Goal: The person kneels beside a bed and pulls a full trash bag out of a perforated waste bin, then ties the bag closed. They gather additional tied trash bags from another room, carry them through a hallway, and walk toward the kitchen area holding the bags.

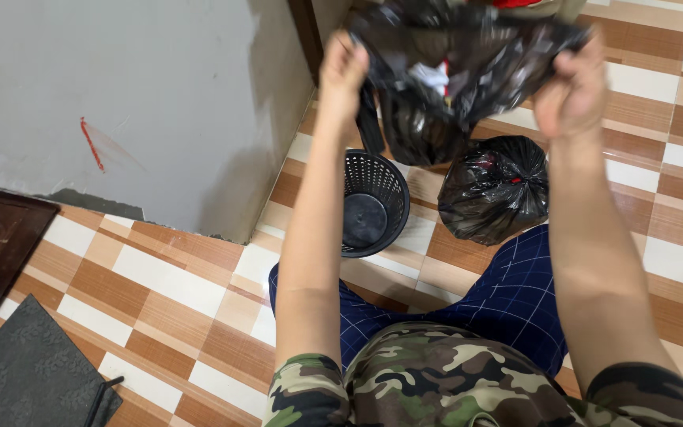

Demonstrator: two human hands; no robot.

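Both hands grip black bag (452, 63) (above empty basket (373, 202)).

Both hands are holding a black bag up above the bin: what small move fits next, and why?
Probably lower the black bag, stretched between left hand and right hand, toward the empty bin beneath it. A tied full bag already sits on the tiled floor.

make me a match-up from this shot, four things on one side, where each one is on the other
Things:
1. open black bag
2. tied black bag
3. black mesh basket
4. dark mat

Places:
A. on the tiles, beside the basket
B. lower left corner of the floor
C. held up by left hand and right hand
D. on the floor by the wall corner

Pairs: 1-C, 2-A, 3-D, 4-B
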